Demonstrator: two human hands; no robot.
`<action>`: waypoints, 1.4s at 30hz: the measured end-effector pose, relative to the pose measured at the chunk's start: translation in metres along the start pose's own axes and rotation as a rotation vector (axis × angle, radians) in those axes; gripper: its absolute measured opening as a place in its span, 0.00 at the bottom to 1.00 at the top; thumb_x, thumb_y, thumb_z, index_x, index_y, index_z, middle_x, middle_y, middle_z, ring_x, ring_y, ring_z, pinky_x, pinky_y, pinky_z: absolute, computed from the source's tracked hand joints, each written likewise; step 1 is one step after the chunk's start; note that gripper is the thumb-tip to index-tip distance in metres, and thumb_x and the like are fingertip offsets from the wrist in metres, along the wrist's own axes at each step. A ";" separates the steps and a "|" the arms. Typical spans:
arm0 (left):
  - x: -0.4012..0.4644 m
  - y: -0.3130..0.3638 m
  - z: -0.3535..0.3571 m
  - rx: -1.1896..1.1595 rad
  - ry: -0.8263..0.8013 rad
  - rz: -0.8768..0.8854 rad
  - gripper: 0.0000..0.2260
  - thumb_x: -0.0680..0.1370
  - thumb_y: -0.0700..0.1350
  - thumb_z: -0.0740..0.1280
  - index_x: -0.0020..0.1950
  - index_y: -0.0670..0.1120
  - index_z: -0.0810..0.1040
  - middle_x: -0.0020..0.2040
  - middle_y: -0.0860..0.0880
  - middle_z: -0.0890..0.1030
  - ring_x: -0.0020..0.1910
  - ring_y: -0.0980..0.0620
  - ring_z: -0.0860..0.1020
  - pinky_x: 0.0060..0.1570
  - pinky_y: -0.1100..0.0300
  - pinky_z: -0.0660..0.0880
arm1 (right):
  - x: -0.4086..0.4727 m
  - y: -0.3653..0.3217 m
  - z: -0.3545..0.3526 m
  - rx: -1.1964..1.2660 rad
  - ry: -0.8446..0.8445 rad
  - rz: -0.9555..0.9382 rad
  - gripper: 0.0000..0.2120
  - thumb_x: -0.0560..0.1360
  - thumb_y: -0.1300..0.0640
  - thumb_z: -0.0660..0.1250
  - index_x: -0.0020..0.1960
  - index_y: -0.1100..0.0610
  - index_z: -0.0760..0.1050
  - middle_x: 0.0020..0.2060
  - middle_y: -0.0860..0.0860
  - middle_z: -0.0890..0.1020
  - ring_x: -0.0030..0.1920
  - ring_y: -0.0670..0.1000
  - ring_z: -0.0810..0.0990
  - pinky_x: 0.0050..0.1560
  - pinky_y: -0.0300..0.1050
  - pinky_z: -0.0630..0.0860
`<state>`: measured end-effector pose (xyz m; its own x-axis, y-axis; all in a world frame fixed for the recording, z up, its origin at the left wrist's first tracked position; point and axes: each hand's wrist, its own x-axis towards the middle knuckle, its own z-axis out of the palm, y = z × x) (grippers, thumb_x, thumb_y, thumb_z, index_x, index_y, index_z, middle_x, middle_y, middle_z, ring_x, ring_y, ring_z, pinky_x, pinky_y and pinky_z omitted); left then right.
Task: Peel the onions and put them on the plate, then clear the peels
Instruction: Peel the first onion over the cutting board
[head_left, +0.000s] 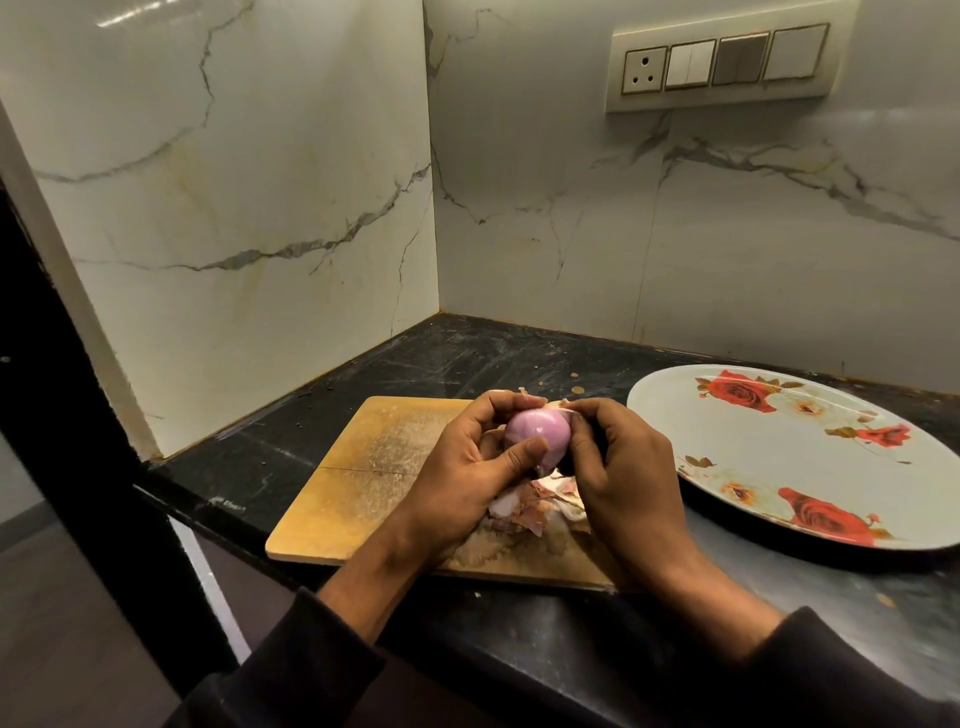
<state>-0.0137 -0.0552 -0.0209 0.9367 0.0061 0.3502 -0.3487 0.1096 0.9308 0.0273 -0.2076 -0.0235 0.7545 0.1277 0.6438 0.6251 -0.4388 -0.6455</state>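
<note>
Item: onion (537, 434), purple, mostly bare and glossy. Location: held in the air over the right part of the cutting board (363, 467), between my two hands, so that whatever comes off drops onto the wood and not the counter.

Item: my left hand (475, 467). Fingers curled round the far side of the onion, thumb laid across its near face. It serves as the cradle and, I judge, turns the bulb as I work.

Item: my right hand (618, 467). Fingers bent and closed on the onion's right end, where a scrap of pale skin sticks up; I judge it is pinching off the last of the peel there. A dark shape under this hand is too hidden to name.

Item: peels (535, 501), pink and papery, heaped on the board directly below my hands, touching the wood. Still to be cleared.

Item: plate (769, 467), white with red roses, on the black counter (467, 358) just right of the board. No onion shows on it; it sits close so the finished bulb has a short trip.

Item: switch panel (722, 60), far wall, upper right. Not involved.
</note>
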 end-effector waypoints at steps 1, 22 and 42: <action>0.000 0.000 0.000 -0.001 0.000 -0.001 0.17 0.73 0.40 0.71 0.62 0.44 0.76 0.54 0.56 0.83 0.58 0.47 0.82 0.56 0.53 0.81 | 0.000 0.001 0.000 0.003 -0.004 0.008 0.06 0.81 0.61 0.67 0.56 0.57 0.81 0.44 0.48 0.81 0.44 0.44 0.80 0.40 0.29 0.74; 0.000 0.002 0.000 -0.190 -0.022 -0.087 0.18 0.74 0.37 0.70 0.64 0.43 0.75 0.63 0.43 0.76 0.60 0.39 0.81 0.51 0.51 0.83 | 0.003 0.009 0.001 0.391 -0.069 0.176 0.08 0.80 0.62 0.67 0.45 0.51 0.80 0.36 0.50 0.83 0.35 0.51 0.82 0.34 0.44 0.80; 0.001 0.000 -0.002 -0.155 0.081 -0.082 0.17 0.75 0.43 0.68 0.64 0.45 0.77 0.56 0.49 0.83 0.58 0.41 0.83 0.51 0.47 0.83 | 0.001 0.005 -0.004 0.374 -0.156 0.177 0.09 0.80 0.61 0.67 0.55 0.49 0.82 0.44 0.47 0.85 0.43 0.49 0.85 0.41 0.44 0.84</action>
<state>-0.0127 -0.0536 -0.0205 0.9634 0.0703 0.2587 -0.2681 0.2644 0.9264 0.0300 -0.2135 -0.0245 0.8597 0.2247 0.4587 0.4913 -0.1180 -0.8629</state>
